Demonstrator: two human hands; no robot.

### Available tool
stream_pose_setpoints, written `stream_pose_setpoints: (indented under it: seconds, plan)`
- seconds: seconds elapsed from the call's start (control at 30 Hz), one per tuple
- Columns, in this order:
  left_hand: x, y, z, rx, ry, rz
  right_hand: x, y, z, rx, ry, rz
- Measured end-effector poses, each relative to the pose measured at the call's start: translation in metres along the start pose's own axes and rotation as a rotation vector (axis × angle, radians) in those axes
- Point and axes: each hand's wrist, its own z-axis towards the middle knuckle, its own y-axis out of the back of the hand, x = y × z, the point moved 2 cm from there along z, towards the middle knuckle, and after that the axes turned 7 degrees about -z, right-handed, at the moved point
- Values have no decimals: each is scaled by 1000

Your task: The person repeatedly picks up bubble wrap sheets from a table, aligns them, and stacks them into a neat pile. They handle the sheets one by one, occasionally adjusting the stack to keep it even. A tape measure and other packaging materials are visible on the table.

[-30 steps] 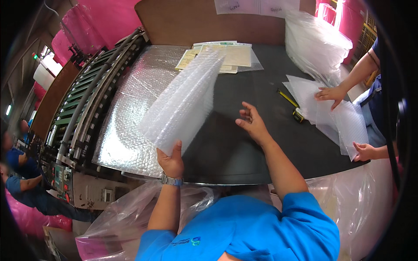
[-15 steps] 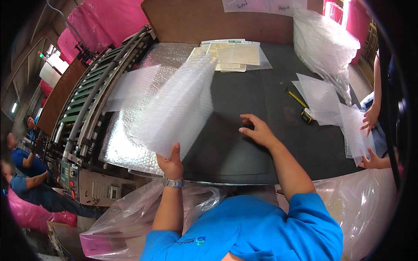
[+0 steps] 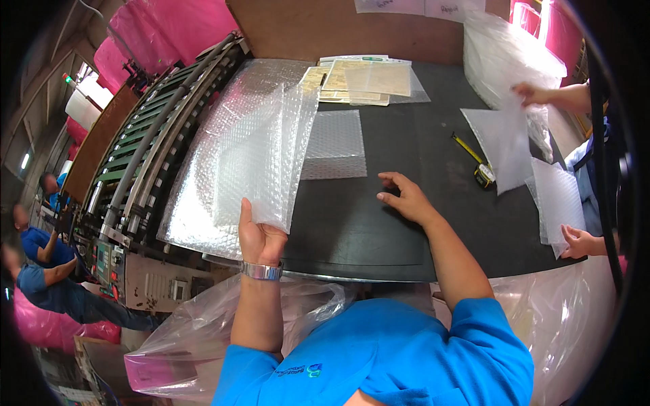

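Observation:
Bubble wrap sheets (image 3: 264, 159) stand up from my left hand (image 3: 263, 238), which is closed on their near lower edge with the thumb pointing up. Behind them lies a large sheet of shiny bubble wrap (image 3: 193, 196) on the left of the dark table. A smaller rectangular bubble wrap piece (image 3: 335, 145) lies flat just right of the held sheets, partly hidden by them. Over the dark tabletop, my right hand (image 3: 408, 201) holds nothing, its fingers apart and slightly curled.
A co-worker's hand (image 3: 531, 96) raises a bubble wrap sheet (image 3: 508, 145) at the right; their other hand (image 3: 577, 242) touches another sheet (image 3: 556, 203). A yellow tape measure (image 3: 484, 176) and papers (image 3: 365, 80) lie on the table (image 3: 399, 243). A roller conveyor (image 3: 145, 139) borders the left.
The sheets in my left hand have swung left and more upright, and the flat piece beside them now shows. My right hand has hardly moved. The co-worker's upper hand has lifted a sheet.

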Motion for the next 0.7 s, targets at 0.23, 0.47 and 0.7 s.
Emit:
stream_pose_setpoints:
  seconds: [0.23,0.47,0.7]
  plan:
    - [0,3,2,18,19,-37,2,1,-1,4,-4,23]
    - [51,16,-13,46,-77,385,18,-18,-8,217,-146,1170]
    - [91,48,-22,265,168,535,18,-5,-27,-248,-147,1191]
